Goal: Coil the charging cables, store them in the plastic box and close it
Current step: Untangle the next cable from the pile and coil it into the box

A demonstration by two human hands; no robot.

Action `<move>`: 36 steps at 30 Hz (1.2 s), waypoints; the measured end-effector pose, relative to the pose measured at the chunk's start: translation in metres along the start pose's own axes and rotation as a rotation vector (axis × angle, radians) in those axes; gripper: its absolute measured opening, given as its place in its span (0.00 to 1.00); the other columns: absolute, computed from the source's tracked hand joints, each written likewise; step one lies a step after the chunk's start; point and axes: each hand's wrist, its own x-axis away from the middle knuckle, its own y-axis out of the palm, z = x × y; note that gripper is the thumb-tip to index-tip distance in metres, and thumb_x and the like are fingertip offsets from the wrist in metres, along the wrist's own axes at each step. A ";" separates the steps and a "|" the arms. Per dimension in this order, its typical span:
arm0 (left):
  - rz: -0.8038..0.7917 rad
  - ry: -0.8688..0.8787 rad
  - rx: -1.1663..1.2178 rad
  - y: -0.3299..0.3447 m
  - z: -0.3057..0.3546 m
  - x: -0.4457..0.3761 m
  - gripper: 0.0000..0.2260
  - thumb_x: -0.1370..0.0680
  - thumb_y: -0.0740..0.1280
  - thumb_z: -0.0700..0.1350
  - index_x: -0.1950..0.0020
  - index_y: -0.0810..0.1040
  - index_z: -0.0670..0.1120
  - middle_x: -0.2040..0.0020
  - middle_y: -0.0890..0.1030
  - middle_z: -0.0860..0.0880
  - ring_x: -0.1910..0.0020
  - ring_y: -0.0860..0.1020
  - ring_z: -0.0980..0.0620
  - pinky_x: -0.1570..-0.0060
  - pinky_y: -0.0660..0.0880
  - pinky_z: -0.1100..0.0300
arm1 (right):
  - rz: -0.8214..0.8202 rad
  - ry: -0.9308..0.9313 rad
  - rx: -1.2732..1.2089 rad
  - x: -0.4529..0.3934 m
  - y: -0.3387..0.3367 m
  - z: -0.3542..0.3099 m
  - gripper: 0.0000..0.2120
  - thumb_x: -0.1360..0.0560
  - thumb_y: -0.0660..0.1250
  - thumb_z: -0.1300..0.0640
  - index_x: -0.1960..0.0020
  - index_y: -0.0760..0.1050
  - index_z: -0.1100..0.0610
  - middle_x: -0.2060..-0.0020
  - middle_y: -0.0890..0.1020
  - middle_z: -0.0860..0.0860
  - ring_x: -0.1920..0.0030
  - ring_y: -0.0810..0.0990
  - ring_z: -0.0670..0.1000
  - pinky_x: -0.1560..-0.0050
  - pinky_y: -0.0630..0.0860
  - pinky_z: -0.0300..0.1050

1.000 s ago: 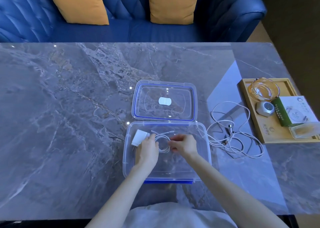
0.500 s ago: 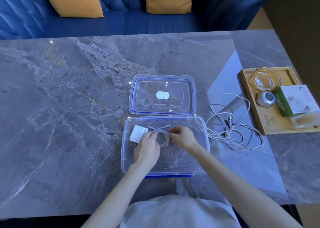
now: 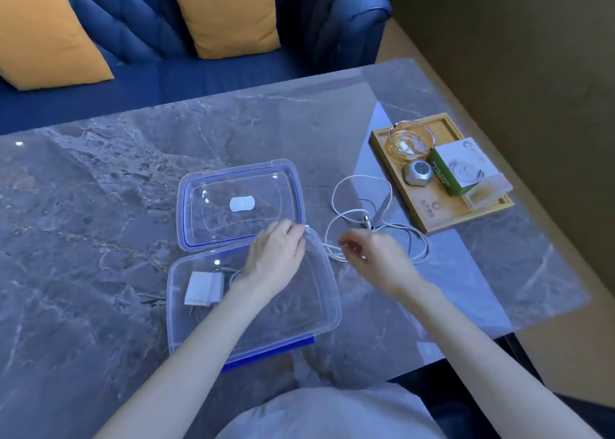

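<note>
The clear plastic box (image 3: 173, 308) stands open in front of me, and its blue-sealed lid (image 3: 239, 202) lies flat just behind it. Inside the box at the left lies a white charger plug (image 3: 203, 288); its coiled cable (image 3: 233, 273) is mostly hidden by my left wrist. A second white cable (image 3: 376, 225) sprawls loose on the table right of the box. My left hand (image 3: 276, 259) is over the box's far right corner and pinches one end of that loose cable. My right hand (image 3: 376, 255) hovers blurred over the tangle, fingers loosely curled and apart.
A wooden tray (image 3: 432, 212) at the right holds a glass bowl (image 3: 411, 144), a grey metal gadget (image 3: 418, 172), a green-and-white carton (image 3: 461, 165) and a small clear case (image 3: 487, 190). A blue sofa (image 3: 149, 82) with orange cushions stands behind the marble table (image 3: 83, 222).
Both hands have left the coiled cable and plug in the box and moved right. My left hand has taken up an end of the loose cable. The view has swung right.
</note>
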 end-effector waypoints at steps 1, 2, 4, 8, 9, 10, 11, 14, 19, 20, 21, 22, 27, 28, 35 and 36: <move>0.019 0.072 -0.020 0.003 0.007 -0.006 0.08 0.27 0.66 0.40 0.49 0.80 0.41 0.56 0.81 0.43 0.55 0.80 0.40 0.58 0.77 0.51 | 0.032 0.024 0.034 0.003 -0.001 0.012 0.10 0.25 0.61 0.58 0.46 0.77 0.58 0.51 0.82 0.55 0.49 0.79 0.57 0.54 0.73 0.48; 0.019 0.130 -0.047 0.006 0.014 -0.013 0.08 0.29 0.68 0.39 0.51 0.80 0.41 0.57 0.82 0.43 0.57 0.80 0.41 0.60 0.77 0.52 | 0.054 0.047 0.073 0.005 -0.002 0.025 0.11 0.24 0.61 0.58 0.45 0.77 0.59 0.50 0.81 0.55 0.47 0.78 0.57 0.54 0.73 0.48; 0.003 0.214 -0.098 0.013 0.027 -0.025 0.10 0.33 0.72 0.40 0.52 0.81 0.42 0.56 0.82 0.44 0.56 0.81 0.43 0.60 0.78 0.53 | 0.081 0.079 0.146 0.009 -0.002 0.046 0.12 0.25 0.62 0.59 0.44 0.76 0.60 0.48 0.80 0.57 0.45 0.76 0.59 0.52 0.73 0.50; -0.030 0.325 -0.221 0.030 0.045 -0.042 0.12 0.35 0.73 0.44 0.53 0.80 0.44 0.53 0.82 0.46 0.53 0.81 0.45 0.59 0.77 0.55 | 0.117 0.098 0.241 0.014 0.008 0.080 0.12 0.36 0.71 0.62 0.52 0.78 0.61 0.60 0.82 0.59 0.57 0.80 0.63 0.58 0.78 0.55; -0.040 0.353 -0.234 0.035 0.047 -0.044 0.11 0.35 0.73 0.45 0.55 0.80 0.44 0.54 0.82 0.47 0.54 0.81 0.45 0.60 0.77 0.56 | 0.106 0.112 0.272 0.014 0.012 0.088 0.13 0.38 0.72 0.62 0.54 0.78 0.61 0.62 0.81 0.59 0.59 0.80 0.63 0.60 0.78 0.54; -0.061 0.383 -0.242 0.041 0.050 -0.046 0.10 0.36 0.73 0.45 0.56 0.80 0.45 0.57 0.82 0.48 0.55 0.81 0.46 0.61 0.77 0.58 | 0.076 0.137 0.300 0.015 0.016 0.093 0.14 0.39 0.72 0.61 0.54 0.78 0.60 0.62 0.81 0.58 0.59 0.80 0.62 0.60 0.77 0.53; -0.094 0.406 -0.265 0.048 0.050 -0.048 0.10 0.37 0.73 0.46 0.58 0.80 0.46 0.59 0.82 0.50 0.57 0.81 0.48 0.63 0.76 0.59 | 0.055 0.161 0.324 0.015 0.020 0.098 0.13 0.39 0.72 0.61 0.54 0.78 0.60 0.61 0.81 0.57 0.58 0.80 0.61 0.59 0.76 0.53; -0.188 0.423 -0.375 0.061 0.057 -0.055 0.10 0.38 0.74 0.50 0.61 0.79 0.48 0.62 0.81 0.53 0.58 0.80 0.51 0.62 0.74 0.62 | 0.022 0.189 0.384 0.016 0.033 0.109 0.11 0.39 0.72 0.60 0.57 0.78 0.58 0.62 0.81 0.55 0.58 0.79 0.60 0.60 0.74 0.50; -0.457 0.342 -0.477 0.072 0.071 -0.067 0.08 0.23 0.60 0.43 0.47 0.75 0.43 0.45 0.79 0.45 0.43 0.75 0.43 0.46 0.66 0.54 | 0.004 0.164 0.501 0.016 0.046 0.122 0.08 0.41 0.74 0.55 0.64 0.77 0.52 0.68 0.80 0.48 0.62 0.78 0.53 0.61 0.73 0.44; -0.466 0.340 -0.500 0.074 0.072 -0.068 0.07 0.23 0.60 0.41 0.47 0.75 0.43 0.45 0.80 0.44 0.44 0.76 0.43 0.47 0.67 0.54 | 0.009 0.160 0.526 0.015 0.047 0.124 0.09 0.43 0.75 0.55 0.66 0.77 0.51 0.70 0.79 0.47 0.65 0.78 0.51 0.63 0.72 0.43; -0.476 0.337 -0.510 0.076 0.072 -0.069 0.07 0.23 0.60 0.40 0.48 0.75 0.43 0.46 0.80 0.44 0.45 0.76 0.43 0.49 0.68 0.54 | 0.014 0.155 0.545 0.015 0.049 0.126 0.09 0.44 0.76 0.55 0.67 0.76 0.50 0.72 0.78 0.46 0.66 0.77 0.50 0.63 0.70 0.43; -0.488 0.331 -0.503 0.078 0.072 -0.070 0.06 0.24 0.61 0.39 0.48 0.75 0.43 0.47 0.80 0.44 0.46 0.77 0.42 0.52 0.68 0.54 | 0.022 0.150 0.556 0.014 0.049 0.127 0.10 0.44 0.76 0.55 0.68 0.76 0.49 0.73 0.77 0.45 0.67 0.76 0.50 0.62 0.66 0.43; -0.481 0.275 -0.419 0.079 0.069 -0.070 0.06 0.24 0.60 0.37 0.49 0.74 0.42 0.48 0.79 0.44 0.49 0.78 0.41 0.62 0.65 0.55 | 0.177 0.087 0.425 0.014 0.038 0.128 0.07 0.41 0.75 0.60 0.67 0.79 0.51 0.75 0.76 0.48 0.69 0.76 0.53 0.61 0.62 0.43; -0.479 0.257 -0.396 0.079 0.069 -0.069 0.05 0.24 0.60 0.36 0.50 0.74 0.42 0.48 0.79 0.43 0.49 0.78 0.40 0.62 0.65 0.55 | 0.220 0.061 0.367 0.013 0.035 0.128 0.05 0.38 0.73 0.61 0.66 0.79 0.52 0.74 0.76 0.49 0.69 0.76 0.55 0.61 0.65 0.44; -0.476 0.150 -0.161 0.071 0.071 -0.068 0.08 0.23 0.57 0.38 0.48 0.75 0.42 0.50 0.80 0.41 0.52 0.77 0.39 0.59 0.70 0.52 | 0.395 0.181 -0.184 0.005 -0.016 0.112 0.08 0.25 0.64 0.58 0.52 0.81 0.58 0.64 0.79 0.56 0.61 0.73 0.54 0.61 0.69 0.45; -0.469 0.126 -0.094 0.067 0.071 -0.068 0.09 0.22 0.57 0.39 0.48 0.75 0.42 0.50 0.80 0.42 0.51 0.77 0.39 0.58 0.71 0.52 | 0.406 0.216 -0.272 0.004 -0.025 0.109 0.08 0.25 0.65 0.58 0.51 0.81 0.57 0.63 0.80 0.56 0.61 0.73 0.52 0.61 0.67 0.42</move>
